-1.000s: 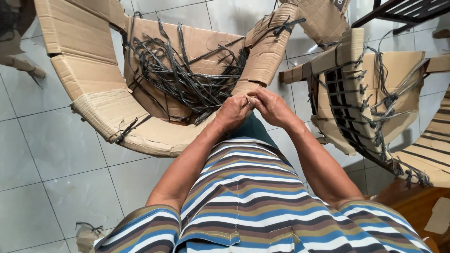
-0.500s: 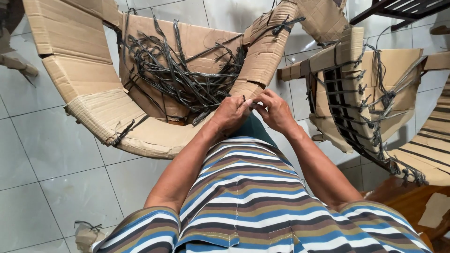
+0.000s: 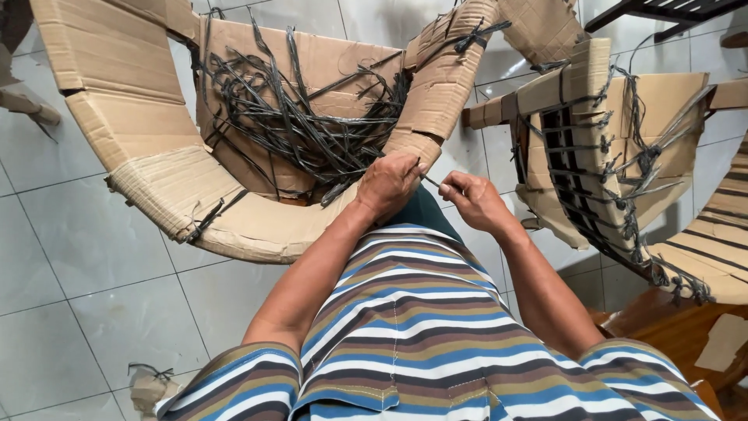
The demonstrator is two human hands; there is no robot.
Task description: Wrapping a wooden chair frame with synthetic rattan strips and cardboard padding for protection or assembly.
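fingertips (image 3: 418,165) of the left hand (image 3: 387,185) pinched shut on one end of a thin dark strap (image 3: 430,178), knuckles curled under, resting against the rim of the bent cardboard box (image 3: 156,168). across a small gap, the right hand (image 3: 477,201) clenched on the other end of the same strap, thumb pressed over forefinger. strap stretched taut and short between the two grips, just in front of the striped shirt (image 3: 405,327) and above a patch of teal cloth.

compared with a second ago: hands then pressed together, fingers working at one spot; half a second ago beginning to part; now clearly apart, right hand drawn out to the side and a little lower, left hand almost where it was. reads as a pull on both ends — likely cinching or tightening something in the strap, though no knot itself visible, too small to tell.

outward from there: inside the box, a tangled heap of dark straps (image 3: 304,117), loose ends sticking up past the cardboard wall. to the right, a second cardboard piece (image 3: 576,125) laced with rows of the same dark strapping, knotted ends hanging free — well apart from the hands. further right, more strapped cardboard at the frame edge, and wood-brown furniture below it. pale tiled floor (image 3: 86,265) under everything, a small crumpled scrap near the bottom left corner.
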